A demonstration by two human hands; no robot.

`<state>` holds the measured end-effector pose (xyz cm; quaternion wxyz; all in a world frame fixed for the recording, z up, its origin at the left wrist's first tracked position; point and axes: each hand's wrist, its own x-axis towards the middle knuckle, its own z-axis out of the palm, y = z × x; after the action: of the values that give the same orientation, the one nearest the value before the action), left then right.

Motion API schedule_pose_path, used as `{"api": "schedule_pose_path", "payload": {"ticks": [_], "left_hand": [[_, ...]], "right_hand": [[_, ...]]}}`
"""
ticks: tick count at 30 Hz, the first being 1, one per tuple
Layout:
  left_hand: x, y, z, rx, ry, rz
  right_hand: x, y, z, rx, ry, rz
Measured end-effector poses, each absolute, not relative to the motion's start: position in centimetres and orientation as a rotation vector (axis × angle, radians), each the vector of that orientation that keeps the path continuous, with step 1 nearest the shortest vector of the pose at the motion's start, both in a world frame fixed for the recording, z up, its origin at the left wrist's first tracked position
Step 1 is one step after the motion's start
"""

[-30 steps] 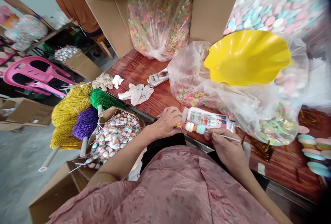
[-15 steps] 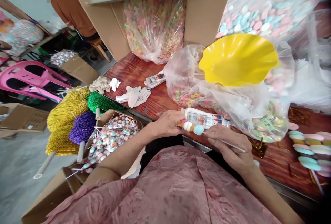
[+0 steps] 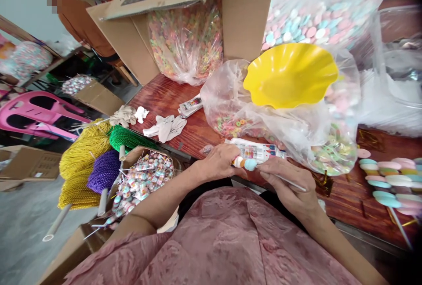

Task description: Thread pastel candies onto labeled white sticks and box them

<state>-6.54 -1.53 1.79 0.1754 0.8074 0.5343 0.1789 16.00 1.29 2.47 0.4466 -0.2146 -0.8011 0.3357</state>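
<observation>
L hand (image 3: 219, 160) grips bead end of candy stick (image 3: 250, 164); R hand (image 3: 298, 176) pinches its white stem (image 3: 300, 187), nr bench (image 3: 194, 132) front edge, beside printed packet (image 3: 260, 149). Poss. risk: uneven push/twist cd bend stem or crack beads; loose pinch cd drop it.

The person wore a dusty-pink top (image 3: 211, 241) with a raised, tone-on-tone pattern of leafy or floral shapes, its cloth softly puckered. A thin, darker line, seam or fold, ran down the front right of the middle. The sleeves left both forearms bare. Black cloth (image 3: 201, 192) showed below the hem, and the left hand (image 3: 218, 163) and right hand (image 3: 292, 182) were ungloved.
</observation>
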Motion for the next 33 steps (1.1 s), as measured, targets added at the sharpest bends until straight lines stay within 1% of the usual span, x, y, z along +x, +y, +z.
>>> {"api": "schedule_pose_path", "payload": {"ticks": [4,10,12,15,18,23,28,33], "left_hand": [[-6.3,-1.4,1.6,2.318,1.539,0.442],[-5.5,-1.0,1.5,2.340,1.614,0.308],[-5.3,-1.0,1.5,2.323,1.617,0.309],[-5.6,-1.1,1.8,2.325,1.499,0.370],[-6.7,-1.2,2.4,2.387,1.422,0.317],[-8.6,-0.9,2.8,2.423,1.525,0.143],[-9.1,-0.3,1.4,2.457,1.550,0.247],[-9.5,-0.2,-0.7,2.456,1.473,0.458]], "right_hand": [[15.9,1.0,1.7,-0.605,-1.959,0.862],[15.0,0.4,1.9,-0.561,-1.916,0.863],[15.0,0.6,1.9,-0.570,-1.934,0.859],[15.2,1.0,1.5,-0.623,-1.986,0.879],[15.8,1.2,0.5,-0.697,-1.978,0.941],[16.5,1.2,-0.9,-0.652,-1.873,1.085],[16.1,1.5,-1.1,-0.547,-1.865,1.135],[14.9,1.6,-0.9,-0.532,-1.887,1.141]]}}
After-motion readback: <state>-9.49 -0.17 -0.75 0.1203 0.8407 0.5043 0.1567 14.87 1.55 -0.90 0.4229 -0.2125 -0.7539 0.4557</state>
